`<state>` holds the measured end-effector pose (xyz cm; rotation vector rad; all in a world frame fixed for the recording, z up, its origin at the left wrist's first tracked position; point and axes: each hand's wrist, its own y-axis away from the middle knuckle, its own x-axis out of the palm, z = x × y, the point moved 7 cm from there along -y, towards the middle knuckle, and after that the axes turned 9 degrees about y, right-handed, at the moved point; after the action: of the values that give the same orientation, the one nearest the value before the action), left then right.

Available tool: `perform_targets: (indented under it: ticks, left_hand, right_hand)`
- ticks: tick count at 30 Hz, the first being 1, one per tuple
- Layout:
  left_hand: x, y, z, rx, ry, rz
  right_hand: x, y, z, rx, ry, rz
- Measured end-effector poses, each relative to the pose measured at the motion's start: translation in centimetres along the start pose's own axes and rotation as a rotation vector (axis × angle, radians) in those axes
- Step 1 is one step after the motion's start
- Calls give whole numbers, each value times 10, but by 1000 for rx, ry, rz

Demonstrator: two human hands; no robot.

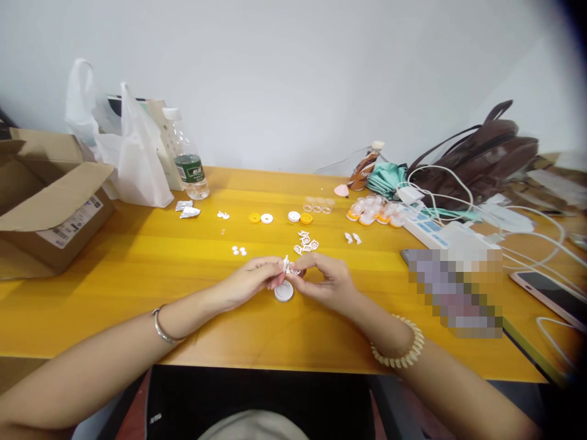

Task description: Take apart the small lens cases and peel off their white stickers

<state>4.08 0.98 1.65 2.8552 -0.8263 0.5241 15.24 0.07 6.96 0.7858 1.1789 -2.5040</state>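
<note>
My left hand [259, 275] pinches a small white plastic part [286, 264] between thumb and fingers. From the other side, my right hand [326, 280] grips a white openwork piece [295, 271], which meets the first part; its exact shape is partly hidden by my fingers. Below my fingertips a round pale disc [284, 292] lies flat on the table. Just beyond my hands is a loose cluster of white spoked pieces [306, 247]. Several small white round caps [239, 251] lie to the left, beyond my left wrist.
Farther back are yellow and white discs [260, 218], clear rings [319, 205] and orange-and-clear pieces [373, 211]. A cardboard box [87, 214], plastic bag [137, 165] and water bottle [190, 165] stand left. A power strip [424, 229], cables and a brown bag [486, 159] occupy the right.
</note>
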Motion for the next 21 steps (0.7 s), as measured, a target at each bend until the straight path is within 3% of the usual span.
perform_targets:
  ticks: [7,12,16,19,21]
  left_hand:
    - [2,1,-6,24,-16,23]
    - [0,0,-2,21,1,11]
    - [-3,0,-6,27,26,-22]
    - [-11,0,-19,77,68,-108]
    - [-17,0,-26,112,108,-155]
  right_hand:
    - [0,2,10,-231,115,41]
    - [0,1,-1,-59,86,54]
    - [-1,1,0,-104,78,46]
    - [-16,-1,-3,-137,115,-61]
    - [-31,-5,-14,-62,151,-161]
